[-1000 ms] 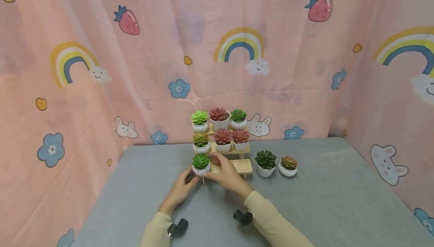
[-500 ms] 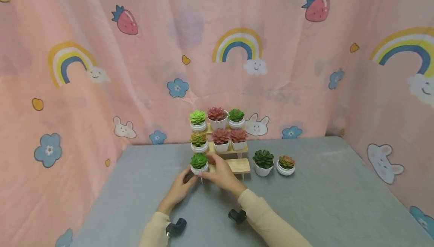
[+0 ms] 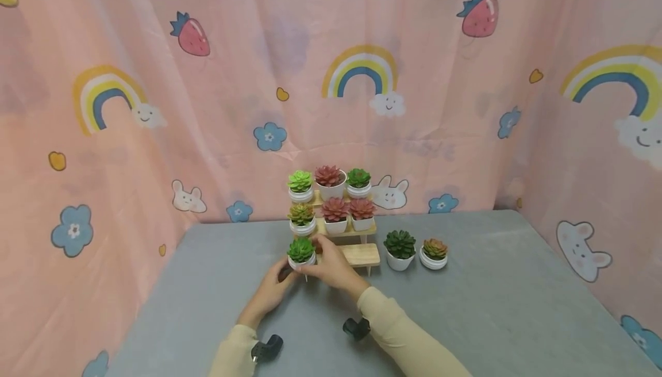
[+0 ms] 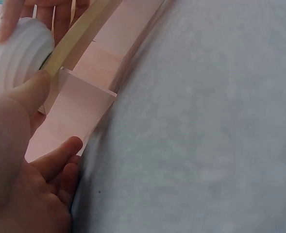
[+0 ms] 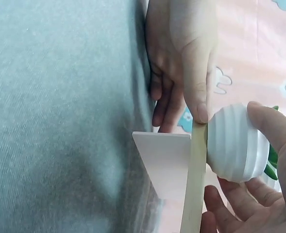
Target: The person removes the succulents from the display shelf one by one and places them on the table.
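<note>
My right hand (image 3: 333, 262) holds a small green succulent (image 3: 301, 249) in a ribbed white pot (image 5: 232, 143), thumb on one side and fingers curled round the other. The pot sits at the left end of the lowest step of a wooden tiered plant stand (image 3: 362, 254), its base against the board. Beside it, my left hand (image 3: 271, 291) grips that step's left end; its thumb (image 4: 36, 90) presses on the board's edge while the other fingers lie lower, near the white leg (image 4: 72, 109). Part of the left fingers is hidden.
Upper steps carry several potted succulents, including a red one (image 3: 335, 210) and a light green one (image 3: 300, 183). Right of the stand, a dark green succulent (image 3: 400, 245) and an orange-green one (image 3: 434, 250) stand on the grey tabletop (image 3: 491, 308). A pink patterned curtain (image 3: 233, 107) hangs behind.
The whole head view has shifted slightly. Both hands keep nearly the same places at the stand's lower left, and the right hand still holds the green succulent there.
</note>
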A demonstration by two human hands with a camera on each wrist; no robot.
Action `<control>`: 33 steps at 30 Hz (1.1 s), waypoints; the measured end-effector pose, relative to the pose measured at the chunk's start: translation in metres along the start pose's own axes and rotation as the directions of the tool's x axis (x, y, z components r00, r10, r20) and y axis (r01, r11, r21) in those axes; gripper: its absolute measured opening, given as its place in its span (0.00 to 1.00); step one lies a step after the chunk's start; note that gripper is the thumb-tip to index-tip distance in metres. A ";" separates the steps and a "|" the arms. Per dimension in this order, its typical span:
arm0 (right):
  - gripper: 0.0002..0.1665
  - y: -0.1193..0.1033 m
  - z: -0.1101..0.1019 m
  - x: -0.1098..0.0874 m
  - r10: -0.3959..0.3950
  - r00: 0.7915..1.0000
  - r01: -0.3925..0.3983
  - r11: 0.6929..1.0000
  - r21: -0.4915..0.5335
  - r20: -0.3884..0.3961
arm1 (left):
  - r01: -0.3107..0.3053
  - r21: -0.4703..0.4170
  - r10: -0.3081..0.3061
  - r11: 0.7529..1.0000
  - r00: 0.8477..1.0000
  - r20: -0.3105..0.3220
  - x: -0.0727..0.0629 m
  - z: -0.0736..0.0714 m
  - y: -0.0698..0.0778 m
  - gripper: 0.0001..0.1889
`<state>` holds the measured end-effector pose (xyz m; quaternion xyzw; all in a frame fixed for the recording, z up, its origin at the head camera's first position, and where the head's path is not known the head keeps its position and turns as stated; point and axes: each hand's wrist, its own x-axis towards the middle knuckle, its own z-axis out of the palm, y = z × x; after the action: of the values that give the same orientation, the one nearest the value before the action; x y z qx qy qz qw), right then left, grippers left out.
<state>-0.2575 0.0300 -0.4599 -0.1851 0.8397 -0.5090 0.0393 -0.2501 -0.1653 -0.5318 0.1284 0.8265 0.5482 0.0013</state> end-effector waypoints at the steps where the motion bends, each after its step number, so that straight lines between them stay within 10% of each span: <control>1: 0.36 0.000 -0.001 0.000 -0.001 1.000 0.001 1.000 0.001 0.005 | 0.003 -0.002 -0.003 1.000 1.000 0.001 0.000 0.000 0.000 0.33; 33: 0.39 0.009 -0.048 -0.071 -0.099 0.995 0.098 0.995 0.022 0.015 | 0.001 0.048 0.000 0.999 1.000 -0.027 -0.004 -0.001 0.004 0.32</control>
<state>-0.2059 0.0987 -0.4534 -0.2299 0.8238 -0.5176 0.0229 -0.2454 -0.1656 -0.5286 0.1208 0.8393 0.5298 -0.0130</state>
